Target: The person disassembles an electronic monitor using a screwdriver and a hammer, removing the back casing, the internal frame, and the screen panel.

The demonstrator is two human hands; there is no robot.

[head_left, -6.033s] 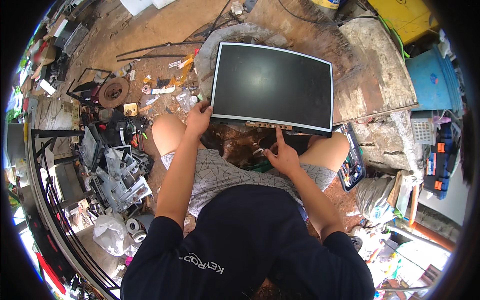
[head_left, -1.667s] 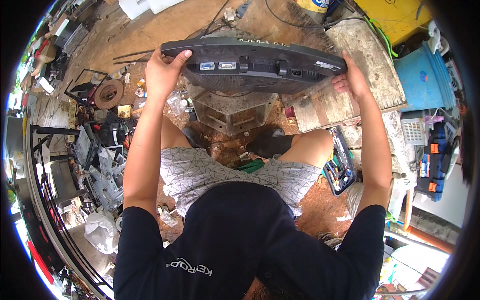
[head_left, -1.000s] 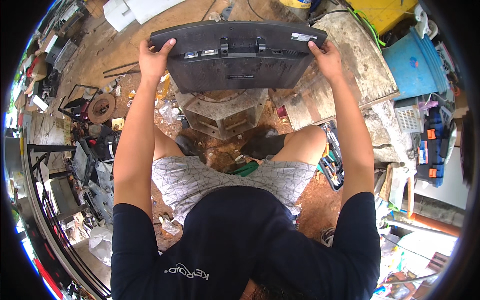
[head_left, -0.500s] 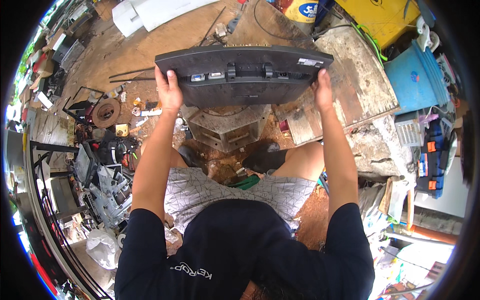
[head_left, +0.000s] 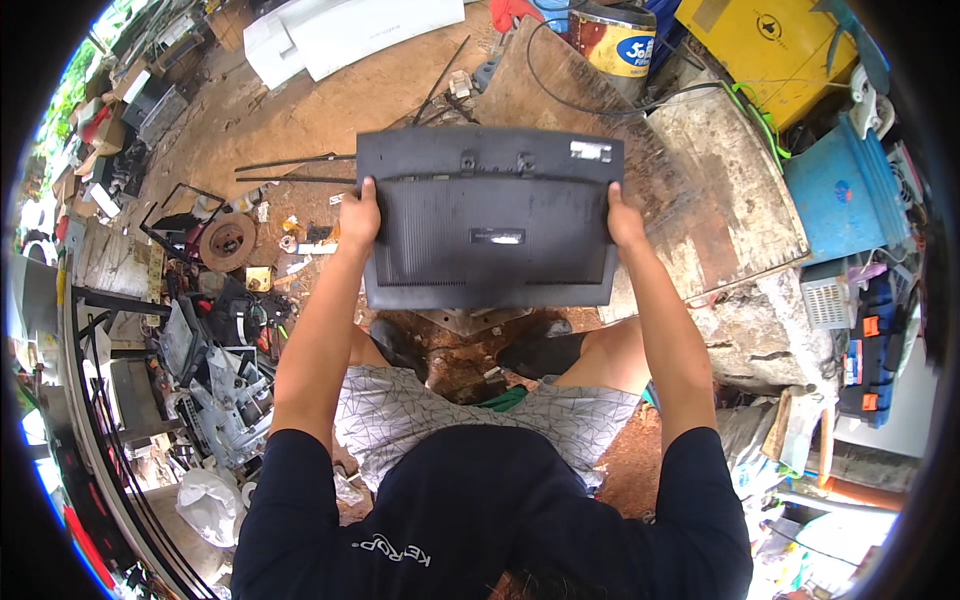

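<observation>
A black flat monitor (head_left: 490, 232) is held in front of me with its ribbed plastic back facing up. My left hand (head_left: 358, 217) grips its left edge and my right hand (head_left: 624, 222) grips its right edge, both arms stretched forward. The monitor hovers above my knees and my dark shoes (head_left: 545, 352), hiding most of a grey block beneath it. I am seated, in grey patterned shorts and a dark shirt.
Scrap metal frames and electronic parts (head_left: 215, 380) lie piled at my left. A rusty disc (head_left: 227, 241) and thin rods lie on the dirt. A worn wooden board (head_left: 720, 200) sits to the right, with a blue bin (head_left: 845, 195), a yellow box (head_left: 770, 50) and a paint can (head_left: 612, 45) beyond.
Six seconds ago the monitor lay screen up on my lap. I have lifted it with both hands, turned it over, and now its back faces me, lower and closer than half a second ago.
</observation>
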